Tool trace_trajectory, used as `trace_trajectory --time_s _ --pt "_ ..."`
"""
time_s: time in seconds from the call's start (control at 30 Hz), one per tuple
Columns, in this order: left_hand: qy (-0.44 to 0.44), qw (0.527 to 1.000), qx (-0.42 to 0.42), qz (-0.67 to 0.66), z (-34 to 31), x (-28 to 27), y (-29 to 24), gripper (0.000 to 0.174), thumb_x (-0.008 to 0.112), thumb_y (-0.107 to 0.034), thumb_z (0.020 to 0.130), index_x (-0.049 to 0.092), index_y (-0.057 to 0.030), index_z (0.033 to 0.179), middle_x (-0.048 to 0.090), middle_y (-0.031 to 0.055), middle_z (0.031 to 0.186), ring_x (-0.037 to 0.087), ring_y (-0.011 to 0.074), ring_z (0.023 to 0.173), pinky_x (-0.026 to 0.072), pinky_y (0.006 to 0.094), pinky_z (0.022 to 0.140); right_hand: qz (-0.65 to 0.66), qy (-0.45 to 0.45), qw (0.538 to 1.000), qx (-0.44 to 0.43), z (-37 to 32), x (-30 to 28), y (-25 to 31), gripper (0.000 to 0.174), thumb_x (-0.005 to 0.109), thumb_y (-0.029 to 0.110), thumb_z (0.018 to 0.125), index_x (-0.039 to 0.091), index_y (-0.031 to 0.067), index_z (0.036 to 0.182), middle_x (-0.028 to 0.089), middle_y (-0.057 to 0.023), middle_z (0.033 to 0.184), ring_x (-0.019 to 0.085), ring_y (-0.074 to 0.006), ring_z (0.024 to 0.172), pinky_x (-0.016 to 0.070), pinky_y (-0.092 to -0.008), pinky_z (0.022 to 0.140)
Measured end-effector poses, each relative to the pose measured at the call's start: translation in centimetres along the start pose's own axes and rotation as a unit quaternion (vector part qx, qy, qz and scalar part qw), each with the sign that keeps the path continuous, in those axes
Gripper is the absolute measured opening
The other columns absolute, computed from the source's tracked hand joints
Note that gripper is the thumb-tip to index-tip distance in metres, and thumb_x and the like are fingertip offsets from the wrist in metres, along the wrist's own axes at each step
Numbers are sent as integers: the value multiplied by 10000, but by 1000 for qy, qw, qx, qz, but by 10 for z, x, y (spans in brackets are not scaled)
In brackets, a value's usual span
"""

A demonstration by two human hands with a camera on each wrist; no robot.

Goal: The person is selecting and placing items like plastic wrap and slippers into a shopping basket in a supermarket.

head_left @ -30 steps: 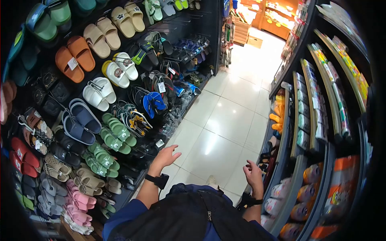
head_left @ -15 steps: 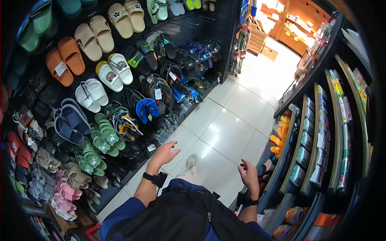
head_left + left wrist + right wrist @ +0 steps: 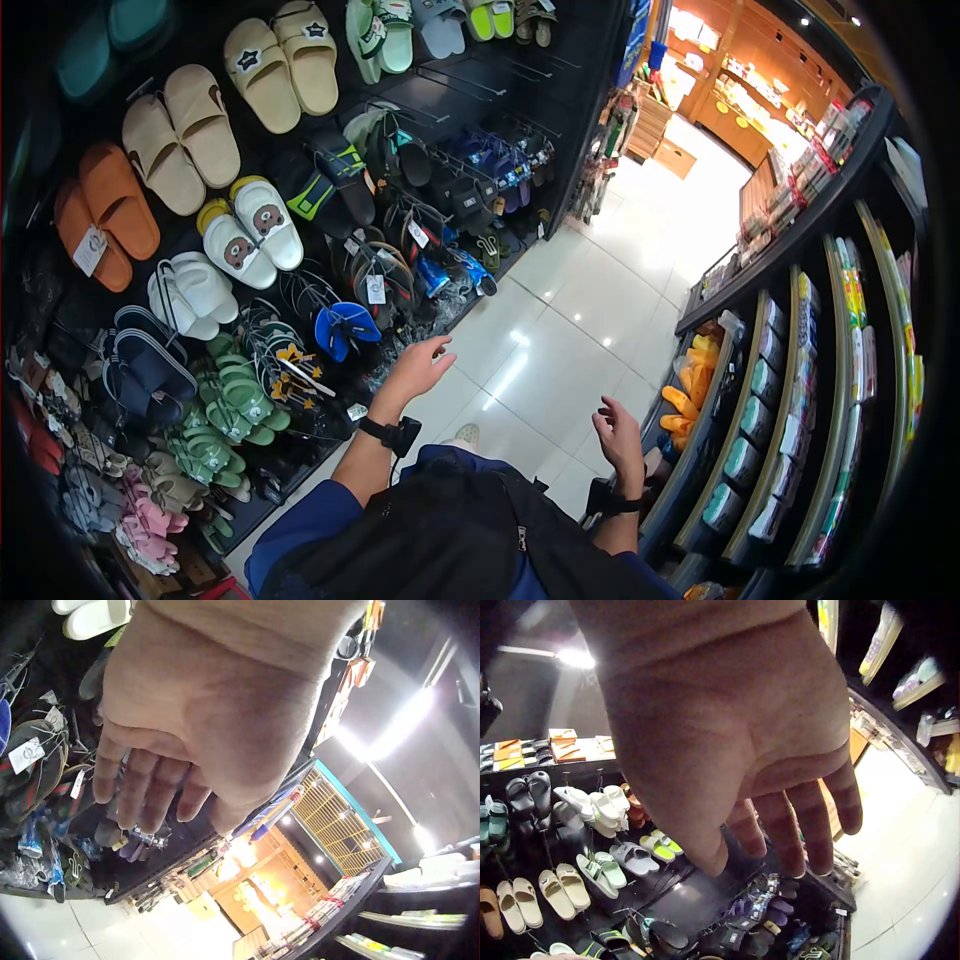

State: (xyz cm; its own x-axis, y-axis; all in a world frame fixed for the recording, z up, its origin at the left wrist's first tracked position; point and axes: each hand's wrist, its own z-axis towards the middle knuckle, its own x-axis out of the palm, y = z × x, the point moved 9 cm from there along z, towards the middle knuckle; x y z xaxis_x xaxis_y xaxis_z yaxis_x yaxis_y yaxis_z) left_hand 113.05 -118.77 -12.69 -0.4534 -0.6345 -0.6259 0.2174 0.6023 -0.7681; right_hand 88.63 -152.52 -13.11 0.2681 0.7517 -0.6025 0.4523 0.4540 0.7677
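My left hand (image 3: 417, 368) hangs in mid-air over the aisle, its fingers relaxed and holding nothing. It is nearest to the slipper rack, by the blue flip-flops (image 3: 346, 328). In the left wrist view the palm (image 3: 202, 712) shows bare, fingers loosely bent. My right hand (image 3: 618, 438) is held out on the other side of the aisle, also holding nothing, close to the orange slippers (image 3: 680, 405) on the right-hand shelf. The right wrist view shows its bare palm (image 3: 735, 727) with fingers hanging loosely.
Left, a black wall rack carries orange slides (image 3: 108, 215), beige slides (image 3: 182, 140), bear slides (image 3: 253, 232) and green slippers (image 3: 232, 395). Right, curved shelves (image 3: 790, 420) hold packaged goods. A tiled floor (image 3: 560, 345) runs between them to a bright area with a wooden counter (image 3: 745, 120).
The view has advanced along the aisle and turned, so the left rack slides left and downward and the lit area shows more. Both hands stay empty, in nearly the same pose.
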Motion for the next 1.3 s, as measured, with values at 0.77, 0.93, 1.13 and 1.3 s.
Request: trace_trajectory --time_s 0.77,0.93,1.13,1.3 --pt "-195 962 -190 -28 58 -33 46 446 737 -261 909 675 -19 1279 757 202 1032 746 321 952 579 399 845 -30 164 976 -137 272 30 69 480 684 215 950 595 4 1372 727 -258 1135 736 -324 1010 574 -392 895" --pt "-220 953 -207 -27 76 -20 35 451 738 -254 914 668 -17 1290 757 206 1049 747 320 965 582 401 852 -28 197 965 -173 327 23 81 481 680 211 948 596 13 1377 728 -260 1135 737 -341 1018 577 -405 890" --pt "-262 932 -245 -47 80 -3 28 457 736 -253 917 661 -17 1300 753 204 1063 745 323 970 582 397 853 -44 234 948 -210 382 24 83 482 690 195 930 604 -35 1345 723 -268 1132 740 -356 981 583 -415 850" --pt "-282 919 -276 -16 66 -8 28 463 738 -246 914 657 0 1299 750 215 1060 744 325 977 583 399 857 -38 242 939 -242 412 44 88 472 697 195 924 617 -16 1339 727 -261 1123 743 -362 959 587 -419 846"
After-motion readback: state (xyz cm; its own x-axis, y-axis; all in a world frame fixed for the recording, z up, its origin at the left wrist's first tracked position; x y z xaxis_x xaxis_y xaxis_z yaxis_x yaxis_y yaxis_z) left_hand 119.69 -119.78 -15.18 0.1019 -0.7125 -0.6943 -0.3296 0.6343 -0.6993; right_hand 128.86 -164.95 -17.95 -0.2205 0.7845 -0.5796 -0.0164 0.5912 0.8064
